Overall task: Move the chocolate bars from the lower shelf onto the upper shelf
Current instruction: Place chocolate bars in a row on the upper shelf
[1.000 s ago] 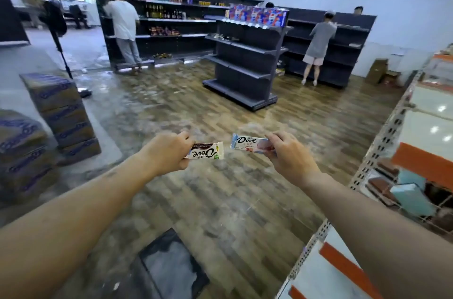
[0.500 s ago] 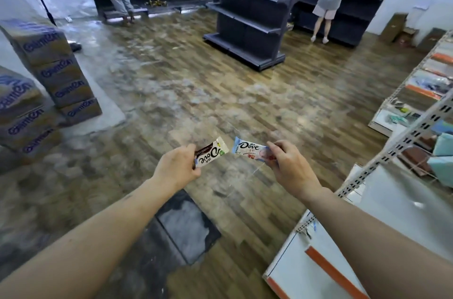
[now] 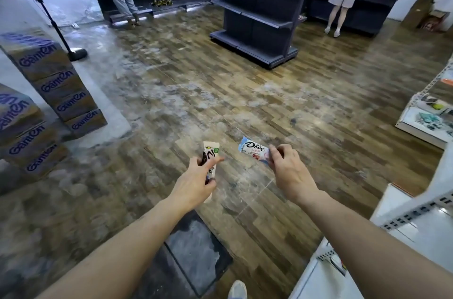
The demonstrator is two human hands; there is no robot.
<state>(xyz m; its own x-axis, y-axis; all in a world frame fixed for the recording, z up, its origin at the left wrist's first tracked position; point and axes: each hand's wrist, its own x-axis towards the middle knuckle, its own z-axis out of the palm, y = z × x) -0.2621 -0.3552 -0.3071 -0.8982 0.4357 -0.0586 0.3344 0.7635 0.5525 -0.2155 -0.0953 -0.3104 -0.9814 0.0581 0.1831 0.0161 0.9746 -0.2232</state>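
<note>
Holding 2 chocolate bars above floor: left hand (image 3: 193,182) clamps dark bar (image 3: 210,154), right hand (image 3: 289,171) pinches blue bar (image 3: 253,150).

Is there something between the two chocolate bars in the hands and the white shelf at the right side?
Nothing visible does. The left hand holds the brown bar and the right hand pinches the blue bar over bare wooden floor. The white shelf stands right of the right arm, open air between; its upper shelf is out of frame.

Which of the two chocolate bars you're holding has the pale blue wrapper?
The bar in the right hand: the pale blue Dove bar, pinched by one end. The left hand holds the dark brown and white bar.
</note>
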